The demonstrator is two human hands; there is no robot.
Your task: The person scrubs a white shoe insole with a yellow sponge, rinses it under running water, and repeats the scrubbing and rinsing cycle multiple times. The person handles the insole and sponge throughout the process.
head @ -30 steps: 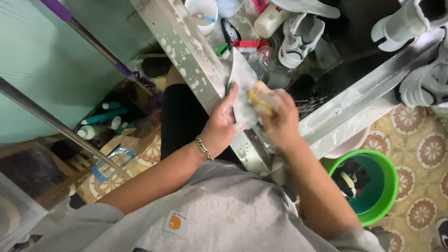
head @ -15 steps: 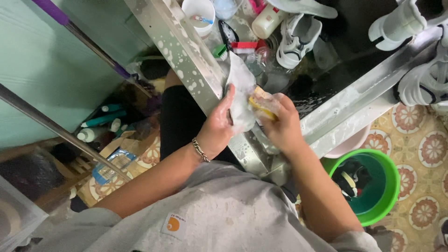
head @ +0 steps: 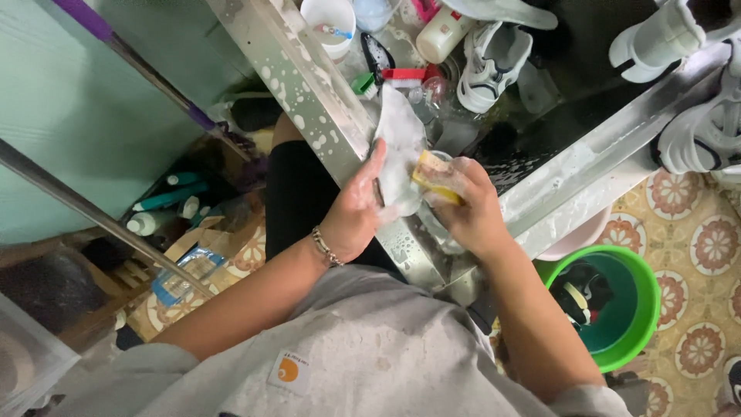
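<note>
My left hand (head: 356,210) grips a soapy white shoe insole (head: 401,143) that stands upright over the corner of a steel sink (head: 309,85). My right hand (head: 471,212) holds a yellow sponge (head: 434,176) pressed against the insole's right side. Both hands are wet and covered in foam. A thin bracelet sits on my left wrist. The lower end of the insole is hidden behind my fingers.
White sneakers (head: 494,58) lie in the sink with a white cup (head: 328,23), a white bottle (head: 444,35) and a red-and-green brush (head: 390,77). More white shoes (head: 698,131) rest at right. A green bucket (head: 629,340) stands on the patterned floor tiles. Bottles (head: 166,205) clutter the floor at left.
The hands, insole and sponge have stayed at the sink corner. The sponge has shifted slightly along the insole's side.
</note>
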